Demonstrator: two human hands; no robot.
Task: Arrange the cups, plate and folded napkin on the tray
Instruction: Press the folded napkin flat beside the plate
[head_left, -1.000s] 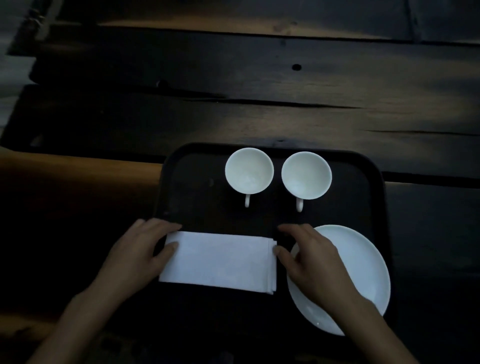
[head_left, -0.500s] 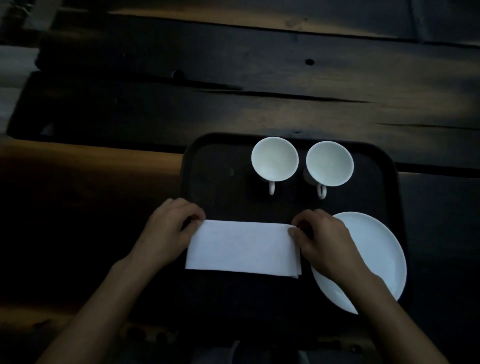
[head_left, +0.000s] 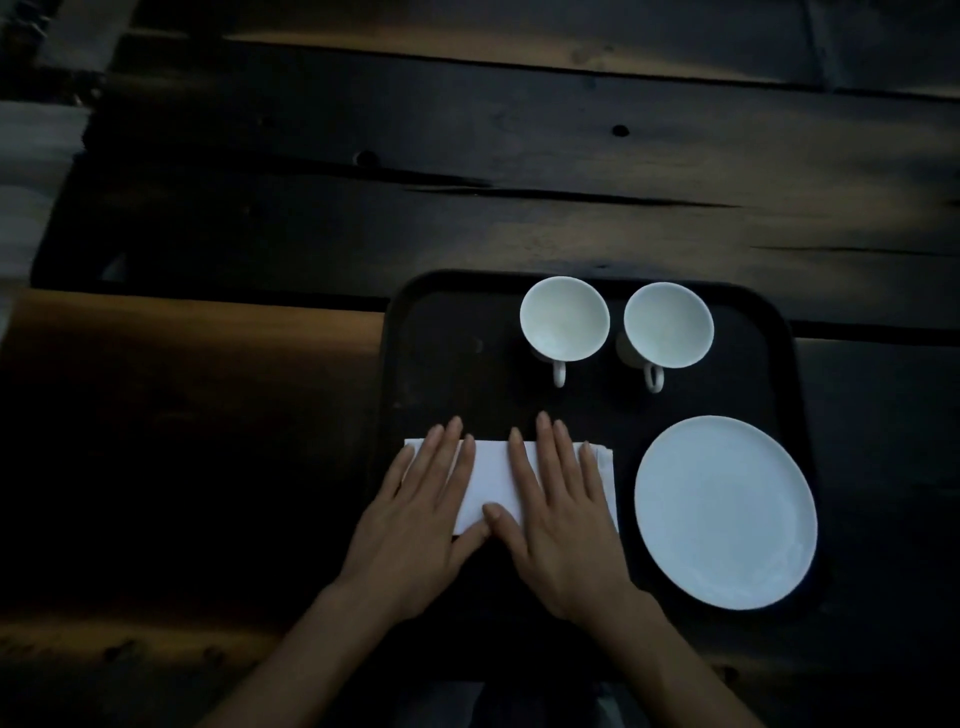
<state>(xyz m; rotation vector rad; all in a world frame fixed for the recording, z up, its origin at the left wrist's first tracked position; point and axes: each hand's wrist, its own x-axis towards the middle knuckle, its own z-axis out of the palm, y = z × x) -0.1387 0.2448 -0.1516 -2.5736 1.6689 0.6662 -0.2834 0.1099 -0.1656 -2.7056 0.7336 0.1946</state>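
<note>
Both hands, left hand (head_left: 415, 514) and right hand (head_left: 561, 519), now lie open, flat on the folded napkin (head_left: 491, 480), no longer pinching its ends; arrangement looks nearly done.

We can read no text, label, brand, number or sign anywhere in this dim view.
</note>
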